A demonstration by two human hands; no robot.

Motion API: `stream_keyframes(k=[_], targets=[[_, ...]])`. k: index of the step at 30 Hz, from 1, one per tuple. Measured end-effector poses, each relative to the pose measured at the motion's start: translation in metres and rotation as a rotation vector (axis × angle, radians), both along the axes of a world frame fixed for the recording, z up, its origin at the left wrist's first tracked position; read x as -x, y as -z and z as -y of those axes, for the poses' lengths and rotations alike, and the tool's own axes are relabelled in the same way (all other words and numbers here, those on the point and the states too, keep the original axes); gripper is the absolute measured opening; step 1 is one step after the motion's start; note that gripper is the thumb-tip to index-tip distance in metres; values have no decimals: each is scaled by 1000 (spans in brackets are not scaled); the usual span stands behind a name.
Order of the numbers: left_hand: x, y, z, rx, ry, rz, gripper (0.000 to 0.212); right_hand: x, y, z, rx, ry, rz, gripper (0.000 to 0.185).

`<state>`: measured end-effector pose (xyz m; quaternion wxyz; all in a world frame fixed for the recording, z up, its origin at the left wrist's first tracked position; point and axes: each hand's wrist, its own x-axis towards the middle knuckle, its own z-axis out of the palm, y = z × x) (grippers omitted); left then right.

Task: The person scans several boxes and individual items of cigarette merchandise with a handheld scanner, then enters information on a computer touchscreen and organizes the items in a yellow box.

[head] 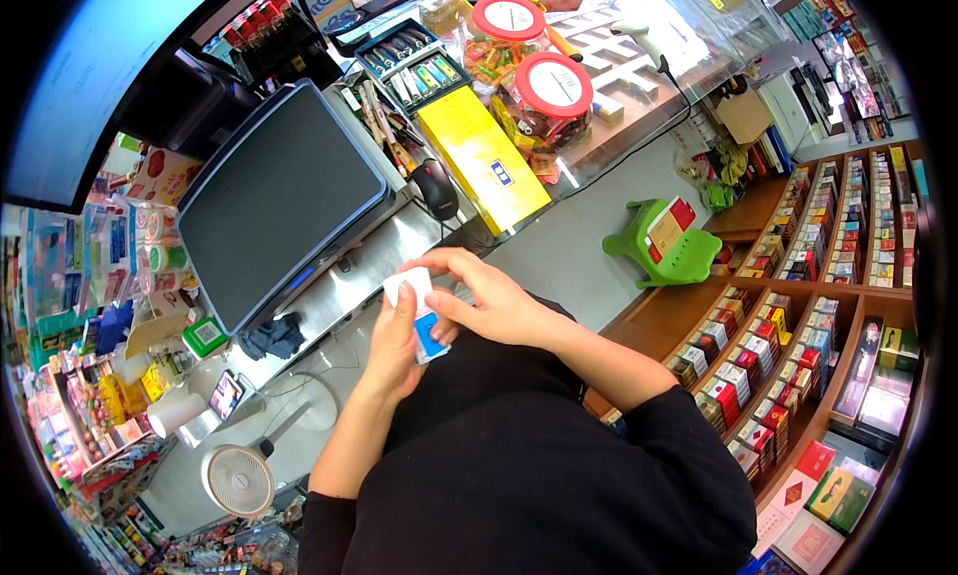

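Note:
Close to my body, off the counter's edge, my left hand (397,339) grips a small white and blue pack (430,335), its thumb pressed on the white upper part. My right hand (479,294) reaches across from the other side, with its fingers curled around the pack's side and top. What the pack is I cannot tell, since the fingers cover much of it. Beyond my hands, a black computer mouse (435,189) lies on the metal counter (408,238), beside a long yellow box (485,160).
A dark flat-topped device (284,201) fills the counter at left. Two red-lidded jars (554,89) stand beyond the yellow box. A green plastic stool (666,246) and shelves of small packs (778,350) are at right, a round fan (238,481) at lower left.

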<state>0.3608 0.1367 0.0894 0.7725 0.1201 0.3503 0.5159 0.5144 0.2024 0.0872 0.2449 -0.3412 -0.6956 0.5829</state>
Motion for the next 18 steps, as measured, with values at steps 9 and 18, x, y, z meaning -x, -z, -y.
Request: stream_keyframes(k=[9, 18], targets=[[-64, 58, -60, 19, 102, -418, 71, -73, 48, -34, -43, 625, -22, 24], [-83, 113, -97, 118, 133, -355, 80, -107, 74, -60, 116, 616, 10, 29]])
